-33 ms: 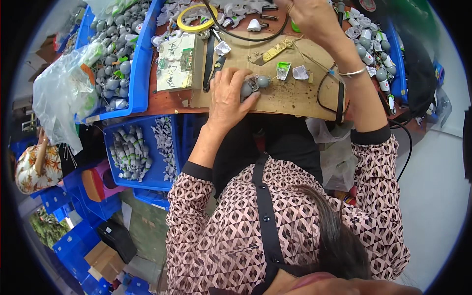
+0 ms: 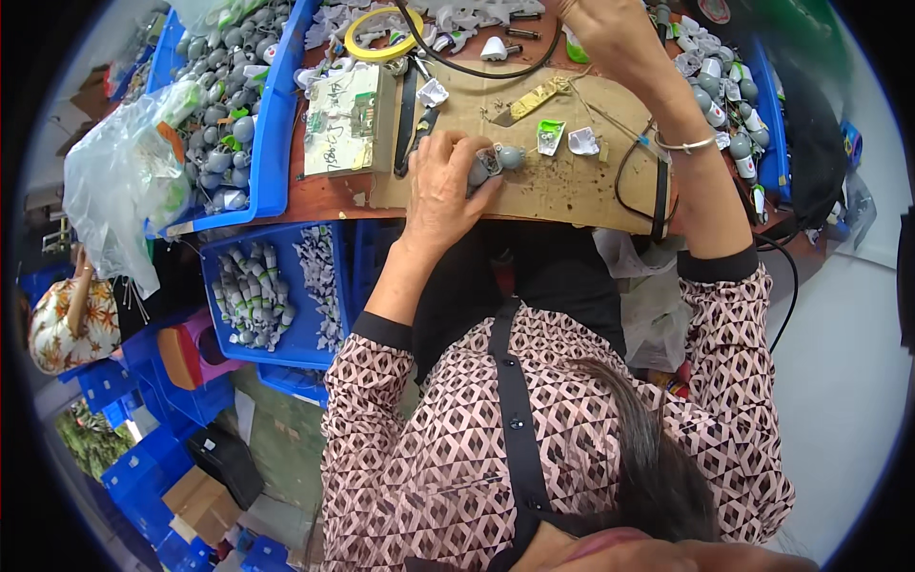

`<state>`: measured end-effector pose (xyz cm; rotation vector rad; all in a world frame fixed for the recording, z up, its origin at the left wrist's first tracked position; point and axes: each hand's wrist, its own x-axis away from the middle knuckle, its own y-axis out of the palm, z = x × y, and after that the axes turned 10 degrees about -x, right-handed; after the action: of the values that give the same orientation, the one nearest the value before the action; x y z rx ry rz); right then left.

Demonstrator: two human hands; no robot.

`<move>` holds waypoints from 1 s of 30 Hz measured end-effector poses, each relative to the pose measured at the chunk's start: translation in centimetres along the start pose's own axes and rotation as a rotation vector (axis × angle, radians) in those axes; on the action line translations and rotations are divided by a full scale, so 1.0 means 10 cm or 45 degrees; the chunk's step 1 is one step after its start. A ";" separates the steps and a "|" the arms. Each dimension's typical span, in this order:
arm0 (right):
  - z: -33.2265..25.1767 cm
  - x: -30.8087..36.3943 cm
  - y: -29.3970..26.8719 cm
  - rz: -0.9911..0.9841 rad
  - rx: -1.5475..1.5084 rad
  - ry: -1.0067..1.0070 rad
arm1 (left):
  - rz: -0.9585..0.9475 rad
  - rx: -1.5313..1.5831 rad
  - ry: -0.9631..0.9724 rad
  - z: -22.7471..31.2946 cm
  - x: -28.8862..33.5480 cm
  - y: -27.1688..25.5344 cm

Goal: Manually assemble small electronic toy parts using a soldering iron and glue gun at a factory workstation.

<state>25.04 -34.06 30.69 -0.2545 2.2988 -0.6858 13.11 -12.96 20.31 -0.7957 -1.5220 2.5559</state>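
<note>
My left hand (image 2: 444, 186) rests near the front edge of a cardboard sheet (image 2: 572, 200). Its thumb and fingers close round a grey rounded plastic housing (image 2: 481, 168), whose upper side shows small inner parts. A grey ball-shaped end (image 2: 511, 157) sticks out to the right. My right hand (image 2: 615, 43) is raised at the top edge, its fingers curled and partly cut off by the picture; what they hold does not show. A green-and-white shell piece (image 2: 550, 136) and a white shell piece (image 2: 582, 142) lie right of the housing.
A blue bin (image 2: 276, 124) heaped with grey parts stands left, another blue bin (image 2: 777, 143) right. A white box (image 2: 335, 129), yellow tape roll (image 2: 357, 46), yellow strip (image 2: 526, 101) and black cable (image 2: 477, 72) lie on the bench. A blue tray (image 2: 286, 355) sits lower left.
My right hand has shifted slightly to the right, uncovering more of a green piece beneath it. My left hand keeps its hold on the grey housing in nearly the same place.
</note>
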 end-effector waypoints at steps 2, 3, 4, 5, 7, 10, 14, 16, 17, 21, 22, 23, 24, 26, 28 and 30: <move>-0.18 -0.03 0.06 -0.001 -0.633 -0.090 | 0.010 0.020 0.003 -0.01 -0.03 0.03; -0.27 -0.04 0.10 -0.002 -1.274 -0.179 | 0.018 0.033 0.002 -0.03 -0.04 0.05; -0.50 0.04 0.11 0.186 -0.920 0.216 | 0.022 0.034 -0.006 -0.04 -0.05 0.05; -0.42 -0.03 0.30 0.214 -1.353 -0.365 | 0.016 0.047 0.003 -0.04 -0.08 0.07; -0.67 0.23 0.35 0.439 -1.272 0.360 | 0.014 0.060 -0.006 -0.06 -0.07 0.09; -0.84 0.31 0.44 0.484 -1.207 0.326 | 0.060 0.033 0.000 -0.03 -0.06 0.07; -0.76 0.41 0.57 0.530 -1.098 0.231 | 0.055 0.041 0.005 -0.05 -0.07 0.07; -0.76 0.41 0.60 0.550 -1.112 0.225 | 0.058 0.056 0.004 -0.06 -0.06 0.07; -0.75 0.40 0.61 0.529 -1.122 0.197 | 0.062 0.068 0.000 -0.07 -0.06 0.07; -0.76 0.41 0.63 0.514 -1.127 0.209 | 0.076 0.084 -0.007 -0.06 -0.07 0.06; -0.76 0.41 0.63 0.513 -1.127 0.209 | 0.076 0.084 -0.008 -0.06 -0.07 0.06; -0.76 0.41 0.62 0.514 -1.156 0.195 | 0.081 0.093 -0.002 -0.07 -0.07 0.07; -0.76 0.41 0.62 0.516 -1.185 0.181 | 0.085 0.101 0.004 -0.07 -0.07 0.07; -0.75 0.41 0.63 0.515 -1.145 0.182 | 0.082 0.094 0.002 -0.07 -0.07 0.07; -0.74 0.41 0.63 0.516 -1.105 0.183 | 0.079 0.087 0.001 -0.07 -0.07 0.07; -0.76 0.41 0.62 0.500 -1.188 0.210 | 0.093 0.097 0.001 -0.06 -0.07 0.08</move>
<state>16.94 -27.30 29.56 -0.1548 2.5662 0.6145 14.16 -13.11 19.71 -0.8584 -1.4116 2.6470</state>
